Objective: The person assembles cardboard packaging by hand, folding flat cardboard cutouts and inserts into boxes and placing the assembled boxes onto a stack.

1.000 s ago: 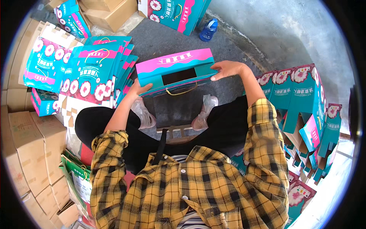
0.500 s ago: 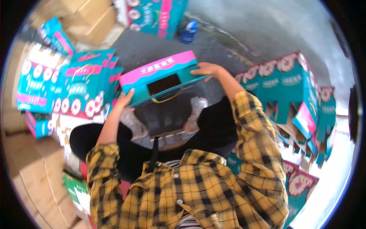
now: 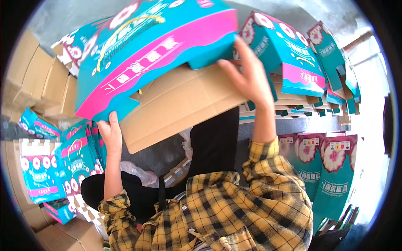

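I see the left hand (image 3: 111, 136) at nine o'clock and right hand (image 3: 253, 79) at one, fingers gripping a teal-and-pink corded carton (image 3: 157, 48) toward eleven; matching cartons (image 3: 299, 50) at two.

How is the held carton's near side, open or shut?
Open: on the carton, a plain brown panel sticks out past the pink band, unfolded, its bare face in view. Whether anything is inside, I cannot tell.

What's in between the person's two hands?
In the head view, a teal-and-pink cardboard box, with a plain brown cardboard panel showing, fills the stretch between the left hand and right hand.
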The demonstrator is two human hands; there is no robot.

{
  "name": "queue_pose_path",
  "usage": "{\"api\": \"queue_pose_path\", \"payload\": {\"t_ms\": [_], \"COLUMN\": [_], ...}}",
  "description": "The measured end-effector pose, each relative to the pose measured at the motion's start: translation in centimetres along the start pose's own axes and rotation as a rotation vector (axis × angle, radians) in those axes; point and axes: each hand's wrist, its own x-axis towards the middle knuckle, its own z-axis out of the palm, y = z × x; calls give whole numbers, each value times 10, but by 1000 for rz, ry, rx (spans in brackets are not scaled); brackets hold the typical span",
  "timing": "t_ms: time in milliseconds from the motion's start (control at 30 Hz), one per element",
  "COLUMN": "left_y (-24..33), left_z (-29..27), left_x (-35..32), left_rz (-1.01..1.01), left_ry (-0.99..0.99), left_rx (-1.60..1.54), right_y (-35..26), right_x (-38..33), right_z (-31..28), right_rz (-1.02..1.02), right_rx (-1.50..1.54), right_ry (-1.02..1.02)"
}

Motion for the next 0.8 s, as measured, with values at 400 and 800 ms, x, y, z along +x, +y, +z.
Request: {"api": "queue_pose_path", "payload": {"t_ms": [400, 800], "left_y": [215, 267], "left_z": [246, 305], "left_x": [60, 23], "left_rz": [780, 679], "left_ry": [-206, -80], "left_rx": [-211, -129], "right_y": [131, 235], "right_x": [-116, -149], "right_z": [-180, -209], "right_rz": [467, 405], "right_rx": [321, 965], "right_ry": [849, 1459]}}
